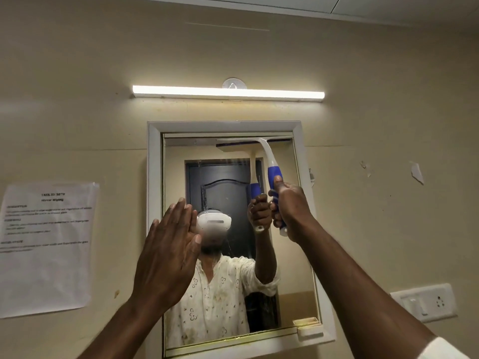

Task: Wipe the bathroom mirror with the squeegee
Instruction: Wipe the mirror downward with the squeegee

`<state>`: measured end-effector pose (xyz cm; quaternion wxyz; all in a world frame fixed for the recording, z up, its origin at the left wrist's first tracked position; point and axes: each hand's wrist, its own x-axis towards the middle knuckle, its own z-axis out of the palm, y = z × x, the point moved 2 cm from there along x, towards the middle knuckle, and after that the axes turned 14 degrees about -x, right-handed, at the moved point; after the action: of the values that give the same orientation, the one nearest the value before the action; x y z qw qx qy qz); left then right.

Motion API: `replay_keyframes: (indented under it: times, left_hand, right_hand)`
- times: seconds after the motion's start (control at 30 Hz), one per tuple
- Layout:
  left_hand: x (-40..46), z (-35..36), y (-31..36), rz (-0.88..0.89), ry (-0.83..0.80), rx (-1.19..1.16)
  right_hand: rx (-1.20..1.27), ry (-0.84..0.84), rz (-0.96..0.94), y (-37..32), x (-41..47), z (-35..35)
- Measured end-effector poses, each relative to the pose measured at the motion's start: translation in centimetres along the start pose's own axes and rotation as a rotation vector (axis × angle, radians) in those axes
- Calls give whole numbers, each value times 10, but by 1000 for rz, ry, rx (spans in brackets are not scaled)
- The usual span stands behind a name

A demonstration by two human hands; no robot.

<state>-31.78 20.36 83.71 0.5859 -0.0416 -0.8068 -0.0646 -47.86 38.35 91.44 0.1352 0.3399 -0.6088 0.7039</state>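
Note:
The mirror hangs in a white frame on the beige wall. My right hand grips the blue handle of a white squeegee. The squeegee's blade lies level against the glass near the mirror's top edge, towards the right. My left hand is raised flat with straight fingers in front of the mirror's left side; whether it touches the glass I cannot tell. Water streaks run down the glass at the middle. The reflection shows a person in a cream patterned top and both hands.
A lit tube light is mounted above the mirror. A printed sheet is taped to the wall at left. A white switch and socket plate sits at lower right. A small white latch block is on the frame's bottom right.

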Motion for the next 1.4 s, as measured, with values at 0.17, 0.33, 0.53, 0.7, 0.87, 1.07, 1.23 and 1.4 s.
replay_keyframes:
  times: [0.17,0.33,0.53,0.7,0.87,1.07,1.23,1.4]
  left_hand:
    - [10,2,4,20,-13,27]
    - [31,5,6,8,-9,37]
    - [42,8,6,15,2,28]
    - [35,14,2,21,5,17]
    - [26,18,-1,10,0,12]
    - [14,21,-5,-6,-26,7]
    - [9,23,-5,-16,-45,-11]
    - [4,26,-1,-21,-59,-28]
  right_hand:
    - [-44,-1,4,9,11,8]
    - [13,57,12,10,12,13]
    - [55,8,22,-1,9,8]
    - [186,-109,129,-5,2,10]
    - [300,-220,211,-3,-4,16]
    - [95,-137,112,14,-17,17]
    - [176,-147,156,31,-32,12]
    - [120,-125,157,47,-46,11]
